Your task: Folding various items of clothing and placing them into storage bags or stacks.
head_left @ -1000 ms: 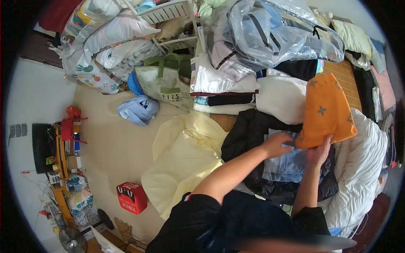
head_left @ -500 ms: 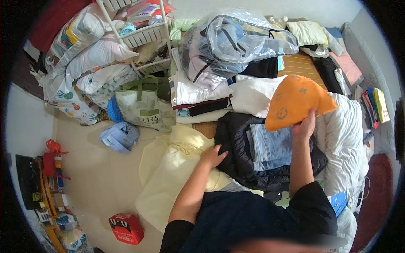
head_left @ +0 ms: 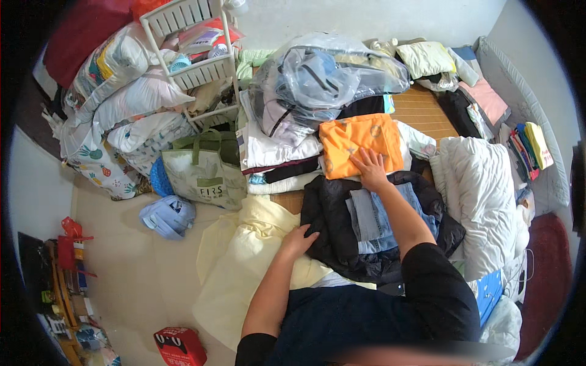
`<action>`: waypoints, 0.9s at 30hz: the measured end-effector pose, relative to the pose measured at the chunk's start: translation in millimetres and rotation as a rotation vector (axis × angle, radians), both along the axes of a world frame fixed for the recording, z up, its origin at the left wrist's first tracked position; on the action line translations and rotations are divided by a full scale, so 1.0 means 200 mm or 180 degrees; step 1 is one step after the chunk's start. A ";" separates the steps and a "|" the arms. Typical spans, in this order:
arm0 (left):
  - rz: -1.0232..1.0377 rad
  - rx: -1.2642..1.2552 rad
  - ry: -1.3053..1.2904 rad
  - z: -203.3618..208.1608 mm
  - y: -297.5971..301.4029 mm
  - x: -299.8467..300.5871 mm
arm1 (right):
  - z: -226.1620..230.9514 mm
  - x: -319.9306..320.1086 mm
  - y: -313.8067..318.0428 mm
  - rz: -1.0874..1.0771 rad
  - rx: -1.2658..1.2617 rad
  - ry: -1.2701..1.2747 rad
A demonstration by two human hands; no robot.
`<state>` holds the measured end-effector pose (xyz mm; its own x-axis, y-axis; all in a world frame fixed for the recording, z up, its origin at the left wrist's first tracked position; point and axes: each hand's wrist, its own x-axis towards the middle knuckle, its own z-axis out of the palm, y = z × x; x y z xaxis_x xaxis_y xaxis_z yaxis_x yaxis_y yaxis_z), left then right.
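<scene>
Orange garment (head_left: 360,145) now laid flat — right hand (head_left: 370,169) pressing it.

The orange garment (head_left: 360,151) lies flat and spread out under the fingers of the right hand (head_left: 370,171), reaching away from the palm. It has a faint printed pattern and rests on white folded clothes. The black jacket (head_left: 332,229) lies crumpled just beside the left hand (head_left: 297,238), whose fingers touch its near edge.
</scene>
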<state>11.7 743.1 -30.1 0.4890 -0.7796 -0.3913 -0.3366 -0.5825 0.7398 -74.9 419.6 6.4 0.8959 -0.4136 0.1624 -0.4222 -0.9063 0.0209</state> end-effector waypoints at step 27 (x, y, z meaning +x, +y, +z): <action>-0.1722 0.0125 -0.1555 0.30 -0.91 -0.44 | 0.19 -0.11 -0.68 -0.0678 0.3337 -0.2354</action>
<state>-77.2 560.6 30.1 0.1653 -0.9514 -0.2597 -0.8713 -0.2643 0.4136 -97.1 283.0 45.2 0.6348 -0.7660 0.1012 -0.1658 -0.2630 -0.9505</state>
